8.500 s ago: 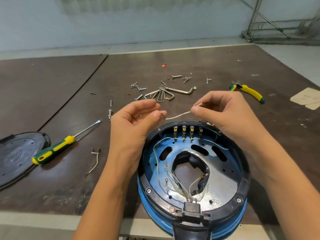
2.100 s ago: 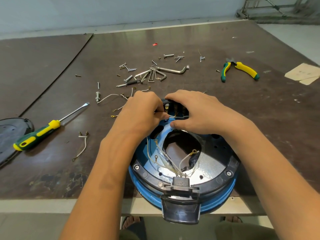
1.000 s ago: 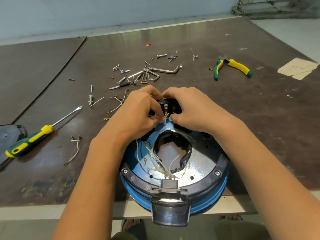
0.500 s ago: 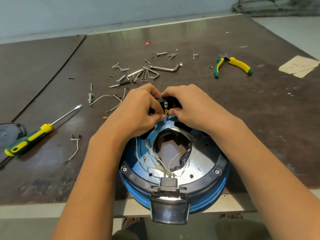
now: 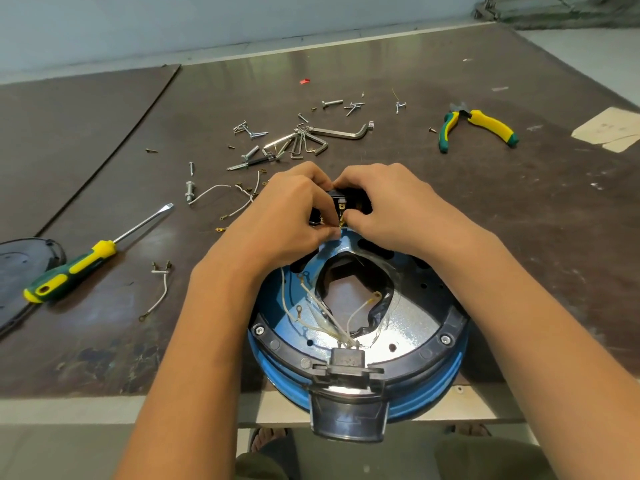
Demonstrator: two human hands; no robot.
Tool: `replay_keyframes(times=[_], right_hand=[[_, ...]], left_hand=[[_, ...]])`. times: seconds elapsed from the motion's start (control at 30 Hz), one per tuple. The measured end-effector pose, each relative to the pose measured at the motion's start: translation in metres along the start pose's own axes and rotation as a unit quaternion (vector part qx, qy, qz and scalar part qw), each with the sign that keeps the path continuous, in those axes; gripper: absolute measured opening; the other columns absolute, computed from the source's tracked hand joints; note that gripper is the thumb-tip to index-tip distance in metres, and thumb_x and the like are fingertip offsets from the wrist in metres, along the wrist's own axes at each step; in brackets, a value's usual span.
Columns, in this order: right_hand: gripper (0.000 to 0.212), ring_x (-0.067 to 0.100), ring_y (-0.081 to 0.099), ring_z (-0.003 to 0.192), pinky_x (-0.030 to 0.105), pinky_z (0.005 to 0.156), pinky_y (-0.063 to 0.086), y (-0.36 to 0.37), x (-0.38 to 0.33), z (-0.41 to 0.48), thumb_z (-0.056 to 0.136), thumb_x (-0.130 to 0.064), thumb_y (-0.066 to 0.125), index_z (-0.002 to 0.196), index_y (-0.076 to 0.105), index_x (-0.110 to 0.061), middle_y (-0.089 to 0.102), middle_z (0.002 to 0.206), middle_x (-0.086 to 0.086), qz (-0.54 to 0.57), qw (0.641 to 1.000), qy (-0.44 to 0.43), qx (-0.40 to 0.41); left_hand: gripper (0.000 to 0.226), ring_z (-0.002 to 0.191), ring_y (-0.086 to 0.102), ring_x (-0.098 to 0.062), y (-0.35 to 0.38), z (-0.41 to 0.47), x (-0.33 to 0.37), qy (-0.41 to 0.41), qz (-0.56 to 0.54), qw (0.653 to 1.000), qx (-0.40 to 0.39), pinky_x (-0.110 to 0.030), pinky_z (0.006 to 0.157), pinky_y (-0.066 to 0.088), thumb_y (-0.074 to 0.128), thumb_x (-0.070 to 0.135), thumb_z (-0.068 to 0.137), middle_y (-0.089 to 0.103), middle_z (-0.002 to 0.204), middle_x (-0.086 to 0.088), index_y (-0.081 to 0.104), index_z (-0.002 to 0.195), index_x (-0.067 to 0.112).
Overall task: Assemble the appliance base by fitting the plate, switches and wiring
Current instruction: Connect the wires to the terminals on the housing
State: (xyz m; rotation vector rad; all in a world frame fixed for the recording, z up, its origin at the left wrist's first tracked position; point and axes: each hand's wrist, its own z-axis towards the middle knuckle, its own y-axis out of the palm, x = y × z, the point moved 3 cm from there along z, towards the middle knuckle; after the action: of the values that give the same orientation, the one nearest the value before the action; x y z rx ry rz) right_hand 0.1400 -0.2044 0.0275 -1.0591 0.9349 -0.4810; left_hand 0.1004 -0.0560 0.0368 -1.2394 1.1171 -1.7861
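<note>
1. both hands had come down since the earliest frame, where they held a white wire stretched in the air above the appliance base (image 5: 426,362). they now met at its far rim, and over the last half second they barely shifted.
2. the left hand (image 5: 287,216) had its fingers curled, with thumb and forefinger pinched on a small brass terminal (image 5: 342,220) just below the switch block (image 5: 349,199).
3. the right hand (image 5: 391,209) curled its fingers over the top of the switch block with the thumb beneath, gripping it. most of the block was hidden by both hands.
4. the appliance base sat in the lower centre of the frame at the near edge of the table (image 5: 519,237), its front lip hanging past that edge. a shiny plate (image 5: 408,327) with a large opening lay inside the black rim.
5. white wires (image 5: 322,317) fanned out from a black connector (image 5: 346,358) at the near rim, their ring ends lying loose on the plate.
6. loose wires (image 5: 221,195) lay on the table just left of the left hand, a spot that was bare in the earliest frame.
7. a screwdriver (image 5: 79,268) lay at centre left beside a black cover (image 5: 20,268) at the frame's left edge.
8. hex keys (image 5: 311,142) and scattered screws lay in the upper centre, and pliers (image 5: 478,128) in the upper right.
</note>
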Motion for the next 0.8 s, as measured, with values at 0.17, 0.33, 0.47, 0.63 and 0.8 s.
replay_keyframes(times=[0.17, 0.33, 0.47, 0.63, 0.8], right_hand=[[0.036, 0.019, 0.058, 0.111, 0.03, 0.072, 0.036, -0.0003, 0.0001, 0.0005, 0.088, -0.026, 0.068, 0.123, 0.06, -0.032, 0.066, 0.118, -0.006, 0.002, 1.0, 0.01, 0.003], [0.039, 0.022, 0.057, 0.117, 0.038, 0.087, 0.049, -0.0017, -0.0002, 0.0007, 0.09, -0.024, 0.068, 0.127, 0.06, -0.029, 0.065, 0.124, -0.003, 0.005, 1.0, -0.003, -0.009], [0.044, 0.023, 0.056, 0.118, 0.039, 0.088, 0.046, -0.0013, 0.0004, 0.001, 0.088, -0.02, 0.069, 0.129, 0.059, -0.03, 0.064, 0.125, -0.003, -0.003, 1.0, -0.006, -0.017], [0.042, 0.023, 0.056, 0.12, 0.038, 0.087, 0.046, -0.0011, 0.0005, 0.0007, 0.089, -0.021, 0.069, 0.129, 0.059, -0.031, 0.064, 0.126, -0.004, -0.004, 1.0, -0.008, -0.009], [0.043, 0.022, 0.056, 0.119, 0.038, 0.086, 0.047, -0.0001, 0.0001, 0.0006, 0.089, -0.022, 0.07, 0.13, 0.059, -0.03, 0.065, 0.125, -0.004, -0.002, 1.0, -0.008, -0.006]], left_hand=[[0.007, 0.104, 0.056, -0.017, 0.0003, 0.0004, 0.0001, 0.001, -0.003, 1.0, -0.008, -0.039, 0.088, 0.051, 0.083, 0.022, 0.079, 0.055, 0.119, 0.002, 0.079, 0.084, 0.026], [0.004, 0.102, 0.055, -0.014, -0.0011, -0.0005, 0.0007, 0.007, 0.003, 1.0, 0.003, -0.037, 0.087, 0.05, 0.08, 0.025, 0.081, 0.054, 0.116, 0.004, 0.077, 0.083, 0.026], [0.003, 0.102, 0.054, -0.012, -0.0015, -0.0001, 0.0004, 0.005, 0.006, 1.0, 0.01, -0.034, 0.086, 0.048, 0.08, 0.026, 0.082, 0.056, 0.115, 0.004, 0.078, 0.083, 0.025], [0.002, 0.101, 0.054, -0.013, -0.0015, 0.0008, 0.0002, 0.002, 0.013, 1.0, 0.01, -0.03, 0.084, 0.046, 0.078, 0.027, 0.082, 0.056, 0.115, 0.004, 0.077, 0.083, 0.024], [0.003, 0.102, 0.055, -0.016, -0.0011, 0.001, 0.0011, 0.003, 0.017, 1.0, 0.004, -0.034, 0.085, 0.047, 0.078, 0.026, 0.082, 0.054, 0.115, 0.002, 0.078, 0.084, 0.023]])
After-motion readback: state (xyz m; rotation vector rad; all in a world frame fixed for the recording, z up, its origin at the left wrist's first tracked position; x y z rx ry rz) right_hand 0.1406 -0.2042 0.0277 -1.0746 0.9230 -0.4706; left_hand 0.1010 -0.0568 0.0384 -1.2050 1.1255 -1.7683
